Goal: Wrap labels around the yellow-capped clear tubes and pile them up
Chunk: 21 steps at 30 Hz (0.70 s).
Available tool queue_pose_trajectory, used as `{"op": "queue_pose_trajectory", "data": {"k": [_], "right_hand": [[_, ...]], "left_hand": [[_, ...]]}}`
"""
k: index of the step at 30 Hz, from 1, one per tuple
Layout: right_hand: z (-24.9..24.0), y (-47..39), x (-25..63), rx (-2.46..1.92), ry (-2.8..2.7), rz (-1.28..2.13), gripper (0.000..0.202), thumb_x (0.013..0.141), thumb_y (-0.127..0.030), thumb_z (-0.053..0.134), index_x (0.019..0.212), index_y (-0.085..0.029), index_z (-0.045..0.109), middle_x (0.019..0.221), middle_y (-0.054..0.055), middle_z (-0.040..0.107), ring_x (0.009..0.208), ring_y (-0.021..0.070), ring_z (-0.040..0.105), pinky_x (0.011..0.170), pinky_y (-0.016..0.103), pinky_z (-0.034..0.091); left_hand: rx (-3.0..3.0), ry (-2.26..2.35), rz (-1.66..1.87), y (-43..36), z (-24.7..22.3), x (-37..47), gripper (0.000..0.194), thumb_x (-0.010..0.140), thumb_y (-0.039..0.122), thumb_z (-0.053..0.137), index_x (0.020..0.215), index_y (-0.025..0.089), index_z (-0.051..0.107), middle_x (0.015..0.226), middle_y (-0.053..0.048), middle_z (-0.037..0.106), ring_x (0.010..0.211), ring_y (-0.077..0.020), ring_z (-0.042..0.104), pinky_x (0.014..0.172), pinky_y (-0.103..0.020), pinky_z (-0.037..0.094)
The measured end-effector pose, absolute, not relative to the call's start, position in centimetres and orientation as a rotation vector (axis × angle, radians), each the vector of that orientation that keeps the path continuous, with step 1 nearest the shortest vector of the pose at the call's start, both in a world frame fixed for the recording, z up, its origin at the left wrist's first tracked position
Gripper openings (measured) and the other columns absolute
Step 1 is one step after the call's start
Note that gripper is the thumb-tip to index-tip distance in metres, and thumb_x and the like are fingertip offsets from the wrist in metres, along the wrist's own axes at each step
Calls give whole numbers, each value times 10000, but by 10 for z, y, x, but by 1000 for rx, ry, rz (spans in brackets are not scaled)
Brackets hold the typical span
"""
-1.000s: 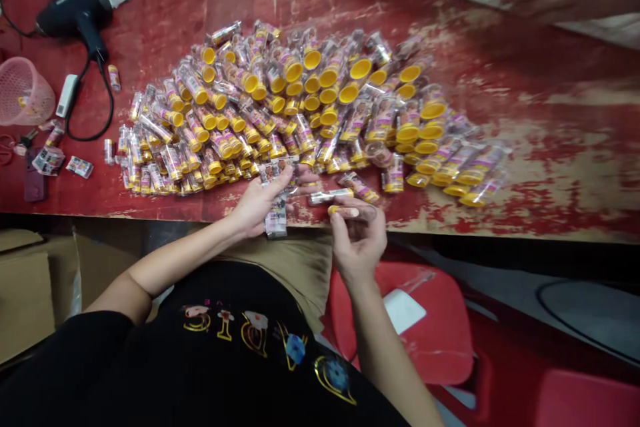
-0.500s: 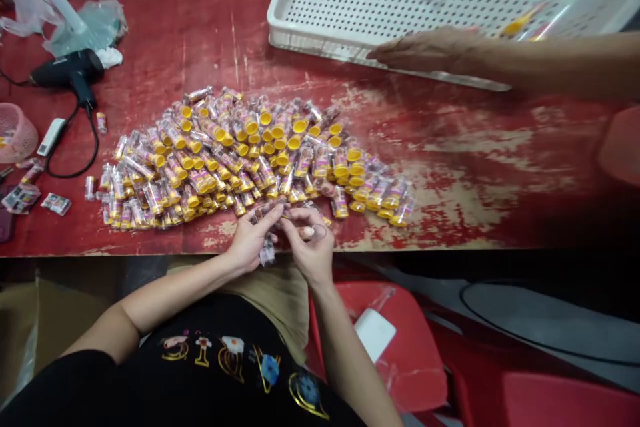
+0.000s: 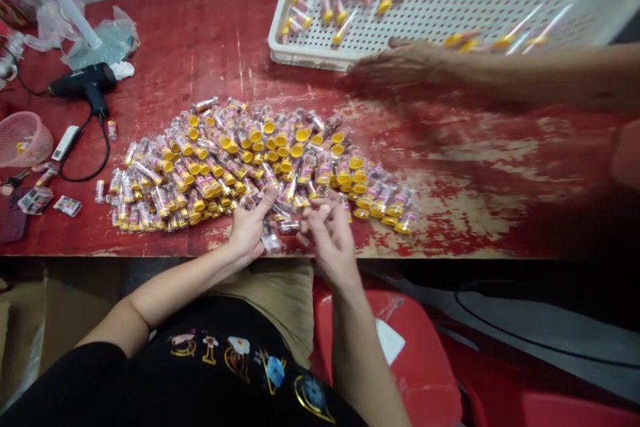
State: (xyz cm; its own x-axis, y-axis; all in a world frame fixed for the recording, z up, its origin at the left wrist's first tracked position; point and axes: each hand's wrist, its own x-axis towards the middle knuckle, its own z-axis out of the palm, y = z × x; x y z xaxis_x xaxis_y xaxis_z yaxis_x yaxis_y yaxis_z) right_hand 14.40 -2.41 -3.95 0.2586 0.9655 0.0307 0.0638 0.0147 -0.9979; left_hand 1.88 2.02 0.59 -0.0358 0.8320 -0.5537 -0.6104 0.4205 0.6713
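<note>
My left hand (image 3: 249,230) is closed, its thumb pressed over a bunch of clear printed plastic sleeves (image 3: 271,239) hanging below the fingers. Apart from it, my right hand (image 3: 334,235) has its fingers curled together at the front of the pile; motion blurs them, and whatever they hold cannot be made out. Both hands are at the table's front edge. Just beyond lies a wide pile of small clear tubes (image 3: 235,157) with yellow caps and purple-printed film.
A co-worker's hand (image 3: 400,63) is at the near rim of a white perforated tray (image 3: 310,59) holding yellow-capped tubes. Leftward are a black heat gun (image 3: 93,80), its cord, a pink basket (image 3: 37,150) and flat sleeve packs (image 3: 67,205). A red stool (image 3: 420,373) stands at my right.
My right hand has moved away from my left, rightward to the pile's edge. More tubes show in the tray, and the co-worker's hand has shifted slightly left. The view has moved a little.
</note>
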Motion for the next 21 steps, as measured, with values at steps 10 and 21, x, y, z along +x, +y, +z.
{"op": "queue_pose_trajectory", "data": {"k": [10, 21], "right_hand": [[-15, -57, 159, -1347, -1552, 445, 330, 909, -247, 721, 1237, -248, 686, 1108, 87, 730, 1013, 215, 706, 919, 381, 604], [-5, -60, 153, -1448, -1511, 433, 432, 962, -273, 644, 1393, -280, 667, 1084, 97, 634, 1020, 202, 658, 810, 334, 601]], "left_hand": [[170, 1039, 1062, 18, 18, 15, 483, 594, 383, 990, 829, 144, 643, 687, 18, 664, 549, -91, 582, 555, -229, 499], [398, 1031, 973, 10, 8, 9, 588, 543, 491, 986, 877, 127, 667, 737, 4, 678, 505, -68, 548, 440, -200, 454]]}}
